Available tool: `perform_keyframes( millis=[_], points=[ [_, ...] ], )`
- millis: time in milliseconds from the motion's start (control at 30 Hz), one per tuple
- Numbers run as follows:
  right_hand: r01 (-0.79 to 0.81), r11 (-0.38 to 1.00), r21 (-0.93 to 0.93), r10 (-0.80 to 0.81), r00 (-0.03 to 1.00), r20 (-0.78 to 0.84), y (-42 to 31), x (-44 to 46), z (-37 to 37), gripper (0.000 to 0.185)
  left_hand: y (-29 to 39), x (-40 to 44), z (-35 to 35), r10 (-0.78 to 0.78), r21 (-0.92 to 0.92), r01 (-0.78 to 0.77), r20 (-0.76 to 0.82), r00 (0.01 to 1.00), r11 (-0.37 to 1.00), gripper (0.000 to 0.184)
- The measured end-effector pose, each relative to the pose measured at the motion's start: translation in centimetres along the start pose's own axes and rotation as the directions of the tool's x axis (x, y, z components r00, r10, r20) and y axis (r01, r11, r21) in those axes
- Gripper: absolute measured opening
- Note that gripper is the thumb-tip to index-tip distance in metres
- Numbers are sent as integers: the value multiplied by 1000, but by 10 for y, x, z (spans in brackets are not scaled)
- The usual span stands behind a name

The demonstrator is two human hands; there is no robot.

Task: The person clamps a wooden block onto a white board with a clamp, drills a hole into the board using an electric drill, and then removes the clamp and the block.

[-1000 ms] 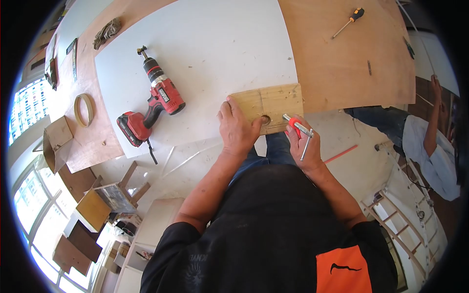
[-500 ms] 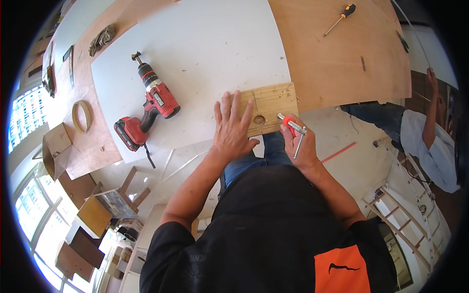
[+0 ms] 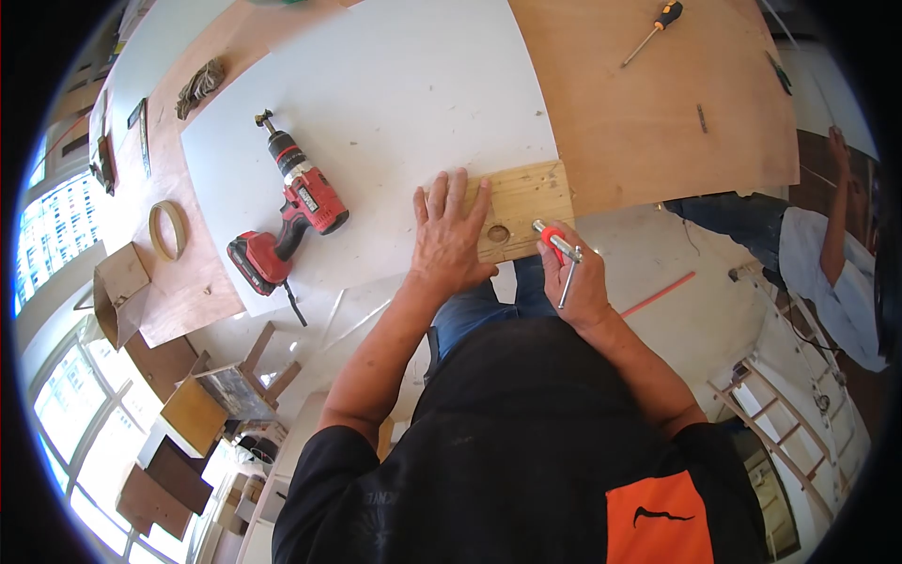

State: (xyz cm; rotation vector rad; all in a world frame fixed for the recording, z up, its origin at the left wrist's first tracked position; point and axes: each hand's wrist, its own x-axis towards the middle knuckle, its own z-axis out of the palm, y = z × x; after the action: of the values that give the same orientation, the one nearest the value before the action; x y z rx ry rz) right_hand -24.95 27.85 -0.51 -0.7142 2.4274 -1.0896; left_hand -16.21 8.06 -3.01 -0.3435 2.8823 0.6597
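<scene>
A short wooden board [image 3: 531, 193] with a round hole [image 3: 498, 233] lies at the near edge of the white sheet [image 3: 404, 103]. My left hand [image 3: 449, 240] rests flat, fingers extended, across the board's left end and the sheet beside it. In my right hand [image 3: 584, 287], at the board's near right edge, is a red tool with a metal crossbar [image 3: 561, 246]. Its silver tip overlaps the board in view; I cannot tell whether they touch. To the left, a red cordless drill [image 3: 310, 199] with a bit fitted lies on its side.
A screwdriver [image 3: 651, 34] and a thin metal bit [image 3: 702, 118] lie on the brown plywood [image 3: 611, 113]. A tape roll [image 3: 167, 231] and a bundle of cord [image 3: 200, 88] are at left. Another person [image 3: 813, 240] is at right, near a wooden ladder [image 3: 772, 414].
The view has shifted slightly. My right hand and the red tool have hardly moved against the board, and my left hand stays flat in place.
</scene>
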Motion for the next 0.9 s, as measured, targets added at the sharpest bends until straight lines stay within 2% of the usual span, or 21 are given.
perform_keyframes(
  millis=[33, 133, 233, 333, 367, 467, 533, 567, 667, 733, 800, 900],
  points=[
    [-9, 1000, 0, 9, 1000, -3, 0, -1, 1, 28, 3, 1, -5, 1, 16, -1, 4, 1000, 1000, 109],
    [-8, 1000, -14, 9, 1000, 28, -2, 3, -4, 23, 18, -5, -25, 3, -184, -36, -177, 984, 982, 101],
    [47, 999, -5, -47, 999, 27, 4, 2, -2, 21, 49, -12, -61, 188, -399, -295, -285, 940, 868, 93],
    [96, 995, 10, -97, 995, 38, 15, 1, 2, 21, 78, -11, -80, 283, -485, -403, -303, 910, 776, 89],
    [106, 994, 11, -106, 993, 46, 17, 0, 2, 21, 87, -12, -87, 291, -489, -416, -313, 904, 767, 77],
    [150, 989, 1, -150, 985, 83, 14, 1, 0, 17, 88, -8, -77, 338, -362, -440, -312, 888, 822, 65],
    [180, 984, -7, -180, 983, 39, 14, 4, 1, 14, 88, -4, -85, 369, -388, -454, -274, 888, 802, 60],
    [190, 982, -14, -190, 982, 16, 17, 1, 3, 13, 87, -4, -89, 388, -403, -461, -253, 886, 790, 59],
    [204, 964, -170, -188, 977, 105, 44, -6, 12, 15, 81, 4, -101, 484, -383, -505, -157, 861, 773, 59],
    [141, 979, -147, -129, 988, 85, 22, -2, -4, 16, 79, 7, -111, 495, -428, -500, -133, 859, 753, 60],
    [215, 973, -80, -211, 976, 51, 26, 0, -5, 15, 71, 17, -113, 569, -448, -555, -119, 814, 701, 57],
    [144, 986, -81, -133, 983, 127, 32, 1, -3, 16, 55, 31, -103, 637, -435, -606, -90, 765, 666, 52]
  ],
)
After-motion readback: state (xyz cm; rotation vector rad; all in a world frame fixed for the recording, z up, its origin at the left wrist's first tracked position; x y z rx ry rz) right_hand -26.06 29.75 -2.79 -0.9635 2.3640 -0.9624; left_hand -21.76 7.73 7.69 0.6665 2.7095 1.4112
